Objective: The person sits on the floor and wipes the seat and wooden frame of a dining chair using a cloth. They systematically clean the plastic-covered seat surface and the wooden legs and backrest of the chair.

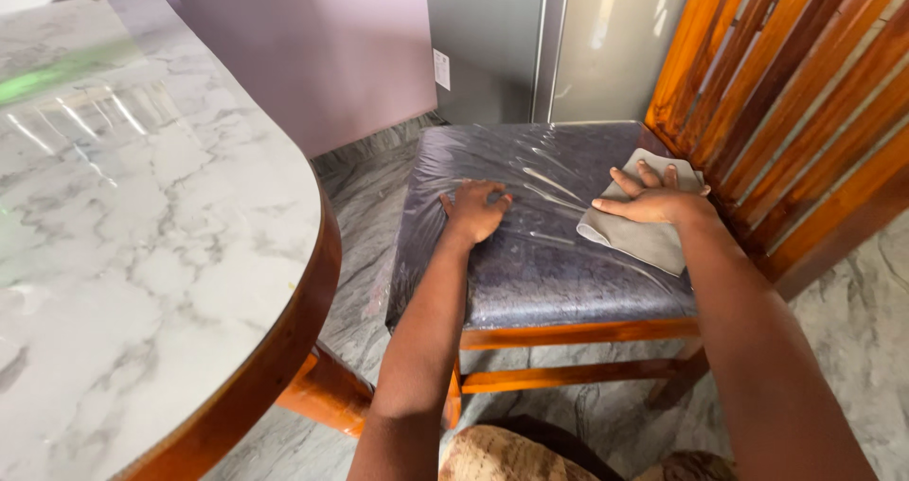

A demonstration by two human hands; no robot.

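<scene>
Our right hand (653, 200) lies flat on a grey cloth (636, 230), fingers spread and pressing down, not pinching it. The cloth sits at the back right of the chair seat (540, 254), just beside the slatted wooden backrest (786, 112). Our left hand (473, 211) rests near the middle of the seat, fingers bent and bearing on the clear plastic cover (559, 183); it holds nothing.

To wipe well, in our judgement, we keep the right palm flat so that the whole cloth stays in contact, and we draw it in overlapping passes along the seat. We use the left hand to hold the plastic taut, since loose folds can catch the cloth and trap dirt.

The seat rests on a wooden frame (578, 331). A marble-patterned table (142, 206) stands to the left, apart from the chair.
</scene>
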